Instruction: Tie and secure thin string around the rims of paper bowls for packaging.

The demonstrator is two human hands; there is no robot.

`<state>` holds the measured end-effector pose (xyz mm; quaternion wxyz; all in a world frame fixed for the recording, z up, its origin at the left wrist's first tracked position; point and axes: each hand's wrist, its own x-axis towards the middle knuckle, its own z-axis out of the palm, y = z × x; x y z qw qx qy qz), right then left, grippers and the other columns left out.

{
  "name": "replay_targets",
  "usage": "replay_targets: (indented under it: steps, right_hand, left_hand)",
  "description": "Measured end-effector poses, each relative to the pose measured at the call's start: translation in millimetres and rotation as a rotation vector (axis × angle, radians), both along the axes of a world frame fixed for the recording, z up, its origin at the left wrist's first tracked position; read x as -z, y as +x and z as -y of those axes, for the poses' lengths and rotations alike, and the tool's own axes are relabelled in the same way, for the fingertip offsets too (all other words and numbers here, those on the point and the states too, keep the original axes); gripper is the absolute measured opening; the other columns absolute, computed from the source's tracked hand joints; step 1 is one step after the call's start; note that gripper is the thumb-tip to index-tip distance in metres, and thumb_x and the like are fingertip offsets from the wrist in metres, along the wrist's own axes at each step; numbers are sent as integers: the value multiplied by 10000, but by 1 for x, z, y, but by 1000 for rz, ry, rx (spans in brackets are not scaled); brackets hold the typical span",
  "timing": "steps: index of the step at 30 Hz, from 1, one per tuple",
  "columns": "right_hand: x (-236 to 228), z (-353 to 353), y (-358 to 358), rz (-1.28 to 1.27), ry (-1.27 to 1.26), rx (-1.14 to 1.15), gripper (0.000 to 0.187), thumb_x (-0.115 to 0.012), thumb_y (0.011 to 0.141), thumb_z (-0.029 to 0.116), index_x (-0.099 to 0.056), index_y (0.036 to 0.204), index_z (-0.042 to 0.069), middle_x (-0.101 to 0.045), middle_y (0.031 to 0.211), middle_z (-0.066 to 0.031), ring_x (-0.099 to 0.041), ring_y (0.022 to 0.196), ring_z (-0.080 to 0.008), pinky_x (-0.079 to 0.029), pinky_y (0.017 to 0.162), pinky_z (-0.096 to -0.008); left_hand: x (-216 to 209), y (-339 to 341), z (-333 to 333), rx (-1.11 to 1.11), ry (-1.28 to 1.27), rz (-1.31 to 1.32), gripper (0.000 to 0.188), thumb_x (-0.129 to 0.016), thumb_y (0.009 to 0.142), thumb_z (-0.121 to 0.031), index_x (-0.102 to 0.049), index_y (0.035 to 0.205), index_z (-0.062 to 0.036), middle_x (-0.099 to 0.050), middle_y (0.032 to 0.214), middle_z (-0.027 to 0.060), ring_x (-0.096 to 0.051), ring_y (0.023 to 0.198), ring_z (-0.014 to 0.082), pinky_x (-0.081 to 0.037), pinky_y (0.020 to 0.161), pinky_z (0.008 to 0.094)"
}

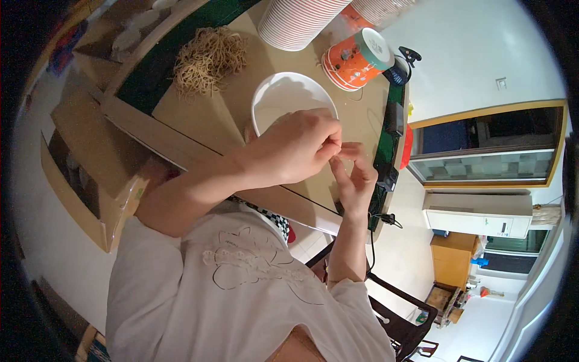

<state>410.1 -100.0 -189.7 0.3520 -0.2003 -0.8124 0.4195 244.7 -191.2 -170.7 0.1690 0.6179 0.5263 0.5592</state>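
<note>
Bowl (286,96): standing on the table (202,123), showing smooth white walls, left hand (297,145) covering its near rim.
Hands: left pinching, right hand (357,186) curling beside it; cannot tell what they are holding.
Orange cups (354,61): nesting base-up, right of bowl.
Tan strands (211,60): tangling left of bowl.

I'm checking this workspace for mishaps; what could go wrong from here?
1. The left hand overlaps the open cup in view; if they are as close as they look, it might knock the cup.
2. The black plug sits near the right hand in view, so an arm might snag it.
3. The tall cup stack might topple if bumped.
</note>
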Motion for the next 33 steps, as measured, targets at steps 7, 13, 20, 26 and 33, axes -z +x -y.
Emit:
replay_targets:
  steps: [7,13,20,26,33]
  right_hand:
    - [2,3,2,70,115,9,205,-682,693,-86,-650,869,16,-610,907,-84,-578,879,-198,-445,793,-291]
    - [6,10,1,155,173,52,241,-699,674,-79,-648,888,19,-591,944,-94,-575,875,-223,-454,780,-311]
    - [8,6,-4,286,394,2,244,-699,709,-43,-634,926,47,-614,994,-112,-599,916,-275,-492,783,-347]
    - [12,5,-7,248,389,-19,214,-682,744,-38,-632,934,45,-625,982,-110,-614,912,-264,-503,783,-334]
    - [14,4,-9,230,306,-4,207,-668,757,-45,-632,940,42,-626,958,-96,-608,813,-206,-507,675,-280]
  left_hand:
    - [-9,5,1,63,10,150,91,-617,829,-41,-543,806,6,-554,751,83,-546,622,149,-428,548,287]
    - [-24,6,8,47,139,173,95,-615,838,-44,-539,808,5,-547,738,63,-546,642,120,-423,552,264]
    - [-14,-4,-6,24,66,152,85,-541,900,-87,-499,911,-15,-596,766,60,-543,617,104,-442,556,250]
    - [3,-21,-24,121,-244,863,145,-459,954,-178,-487,1030,-58,-607,725,46,-504,543,78,-418,488,232]
    - [32,-29,-41,-55,31,1263,122,-492,957,-192,-492,917,-77,-548,724,13,-453,535,72,-349,468,198]
